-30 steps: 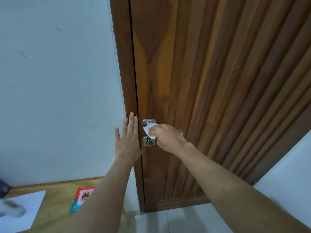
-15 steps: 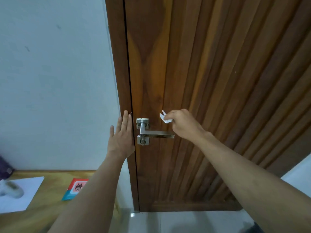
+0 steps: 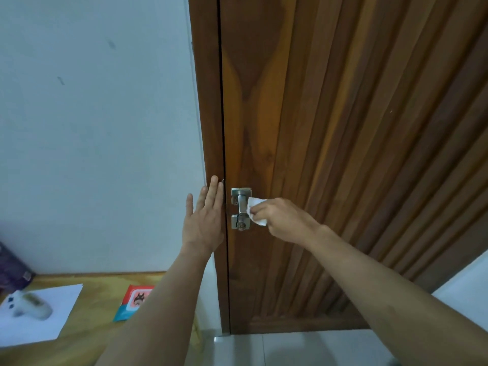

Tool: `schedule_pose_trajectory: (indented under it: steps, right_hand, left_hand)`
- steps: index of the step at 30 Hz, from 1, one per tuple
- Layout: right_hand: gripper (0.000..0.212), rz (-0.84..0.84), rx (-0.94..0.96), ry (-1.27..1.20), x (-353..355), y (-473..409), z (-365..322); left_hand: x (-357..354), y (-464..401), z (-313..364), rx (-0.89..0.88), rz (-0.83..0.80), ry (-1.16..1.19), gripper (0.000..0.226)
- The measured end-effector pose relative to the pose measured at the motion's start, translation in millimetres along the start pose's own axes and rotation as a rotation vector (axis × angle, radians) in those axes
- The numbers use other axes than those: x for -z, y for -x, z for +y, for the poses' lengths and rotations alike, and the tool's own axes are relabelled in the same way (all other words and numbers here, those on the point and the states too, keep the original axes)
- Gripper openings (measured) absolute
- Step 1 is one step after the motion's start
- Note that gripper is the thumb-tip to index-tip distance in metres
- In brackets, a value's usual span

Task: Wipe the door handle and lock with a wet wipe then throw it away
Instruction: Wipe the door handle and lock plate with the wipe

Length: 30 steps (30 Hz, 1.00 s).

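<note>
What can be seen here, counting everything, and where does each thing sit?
door: one, brown wood, shut, right.
door frame: one, brown, left of the door.
handle: one, silver metal, at the door's left edge.
lock: one, silver, just below the handle.
wipe: one, white, against the handle.
wall: one, pale, left.
table: one, wooden, bottom left.
paper: one white sheet, on the table.
white device: one, on the paper.
packet: one, red and teal, on the table.
left hand: flat against the door frame.
right hand: pinches the wipe.
</note>
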State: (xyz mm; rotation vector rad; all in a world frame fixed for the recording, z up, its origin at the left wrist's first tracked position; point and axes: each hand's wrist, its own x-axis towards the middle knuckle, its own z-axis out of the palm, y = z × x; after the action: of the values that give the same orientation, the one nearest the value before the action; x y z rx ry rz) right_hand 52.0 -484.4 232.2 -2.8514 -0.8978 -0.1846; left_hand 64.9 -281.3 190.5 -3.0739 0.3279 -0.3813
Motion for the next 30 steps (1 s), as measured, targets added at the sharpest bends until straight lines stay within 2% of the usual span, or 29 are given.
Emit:
schedule_pose_trajectory:
  steps: [4,10,16,20,23,30]
  right_hand:
    - [0.043,0.033,-0.205,-0.076,23.2,22.7,15.5]
    - [0.040,0.325,-0.410,-0.298,39.4,-1.8,-17.7]
    - [0.026,0.199,-0.516,-0.228,28.6,-49.4,-33.4]
    - [0.020,0.270,-0.590,-0.202,22.8,-56.8,-29.9]
    - [0.026,0.311,-0.594,-0.238,17.3,-54.9,-21.3]
    - [0.019,0.229,-0.584,-0.206,8.7,-49.4,-15.9]
  left_hand:
    - [2.2,4.6,2.3,-0.008,0.033,-0.018,0.088]
    - [-4.2,0.5,-5.3,-0.151,0.212,-0.058,0.078]
    - [-1.4,-9.4,-12.8,-0.179,0.107,-0.113,0.083]
    - [-3.0,-9.9,-15.1,-0.185,0.125,-0.080,0.082]
    - [-5.6,-10.8,-17.3,-0.189,0.134,-0.060,0.084]
    - [-4.5,-10.9,-18.3,-0.210,0.116,-0.029,0.080]
